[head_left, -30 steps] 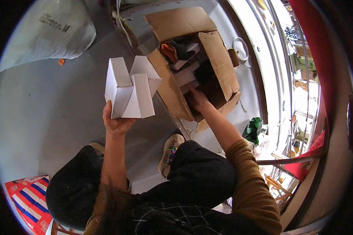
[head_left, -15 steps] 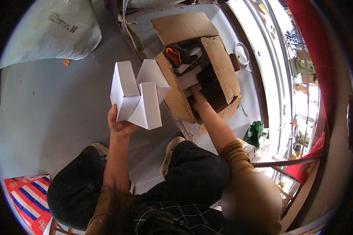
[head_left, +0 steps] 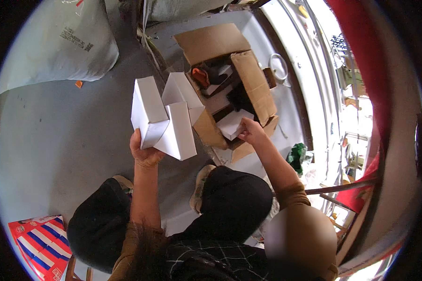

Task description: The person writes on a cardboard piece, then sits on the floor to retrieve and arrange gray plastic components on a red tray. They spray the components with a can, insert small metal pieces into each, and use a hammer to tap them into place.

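My left hand (head_left: 146, 149) is closed around the lower end of a cluster of white boxes (head_left: 151, 105), three by what shows, held up to the left of an open brown cardboard carton (head_left: 257, 86). Its fingers are partly hidden behind the boxes. At the carton's near end, my right hand (head_left: 252, 131) pinches the edge of another small white box (head_left: 233, 122). That box sits tilted at the opening. Deeper inside lie more white boxes (head_left: 216, 100) and a dark item with an orange part (head_left: 200, 77), whose kind I cannot make out.
A large pale sack (head_left: 56, 51) stands at the far left. A red, white and blue package (head_left: 42, 246) lies at the lower left. Beyond the carton are a white ring-shaped thing (head_left: 278, 66) and a green plastic bag (head_left: 296, 157). An orange scrap (head_left: 79, 84) lies on the floor.
My right hand has drawn back out of the carton toward me, bringing a white box up to its near end. My left hand keeps its boxes in nearly the same place.
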`<state>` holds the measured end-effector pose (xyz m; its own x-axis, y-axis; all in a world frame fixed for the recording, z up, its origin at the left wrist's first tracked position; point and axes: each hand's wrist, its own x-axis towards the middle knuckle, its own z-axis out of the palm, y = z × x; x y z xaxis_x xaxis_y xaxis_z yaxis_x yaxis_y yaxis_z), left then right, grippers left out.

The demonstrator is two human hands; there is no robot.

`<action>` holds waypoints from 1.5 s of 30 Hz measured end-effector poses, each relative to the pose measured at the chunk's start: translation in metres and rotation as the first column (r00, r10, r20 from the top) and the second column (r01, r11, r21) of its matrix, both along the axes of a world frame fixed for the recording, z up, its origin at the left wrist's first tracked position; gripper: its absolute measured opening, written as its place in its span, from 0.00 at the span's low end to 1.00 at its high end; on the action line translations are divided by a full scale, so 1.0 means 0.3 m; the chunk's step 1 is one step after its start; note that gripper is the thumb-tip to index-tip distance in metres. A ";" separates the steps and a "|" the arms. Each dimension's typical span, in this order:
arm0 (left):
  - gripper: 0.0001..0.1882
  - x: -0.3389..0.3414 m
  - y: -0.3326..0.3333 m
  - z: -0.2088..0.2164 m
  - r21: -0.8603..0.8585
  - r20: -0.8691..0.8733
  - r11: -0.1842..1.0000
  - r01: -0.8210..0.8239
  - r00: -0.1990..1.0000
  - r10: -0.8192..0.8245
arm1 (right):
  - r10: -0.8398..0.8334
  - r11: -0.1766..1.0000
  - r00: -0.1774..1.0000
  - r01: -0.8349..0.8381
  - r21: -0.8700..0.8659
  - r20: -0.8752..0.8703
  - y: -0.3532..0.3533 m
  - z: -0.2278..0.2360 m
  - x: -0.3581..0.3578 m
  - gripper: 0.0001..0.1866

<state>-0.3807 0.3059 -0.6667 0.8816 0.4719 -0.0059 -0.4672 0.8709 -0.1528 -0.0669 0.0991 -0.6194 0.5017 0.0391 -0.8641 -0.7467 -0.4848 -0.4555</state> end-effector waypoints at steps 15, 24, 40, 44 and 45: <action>0.39 -0.259 0.131 1.279 0.200 -0.445 0.962 0.187 0.892 -0.081 | -0.015 0.779 0.947 -0.190 0.598 0.321 0.353 1.410 -0.845 0.31; 0.35 -0.375 0.263 2.341 0.037 -0.879 0.795 0.605 0.399 -0.262 | -0.170 0.703 0.983 0.166 0.692 -0.064 0.320 2.195 -0.964 0.34; 0.36 1.091 0.043 2.484 0.399 -0.823 0.373 0.838 0.506 -0.258 | -0.816 0.299 0.579 0.437 0.848 -0.011 0.183 2.172 0.181 0.17; 0.40 1.486 -0.083 2.424 0.493 -0.735 0.435 0.753 0.629 -0.255 | -0.848 0.384 0.500 0.348 0.855 0.178 0.112 2.116 0.598 0.18; 0.38 1.577 -0.123 2.389 0.495 -0.727 0.496 0.713 0.653 -0.214 | -0.863 0.362 0.484 0.389 0.847 0.146 0.094 2.102 0.686 0.18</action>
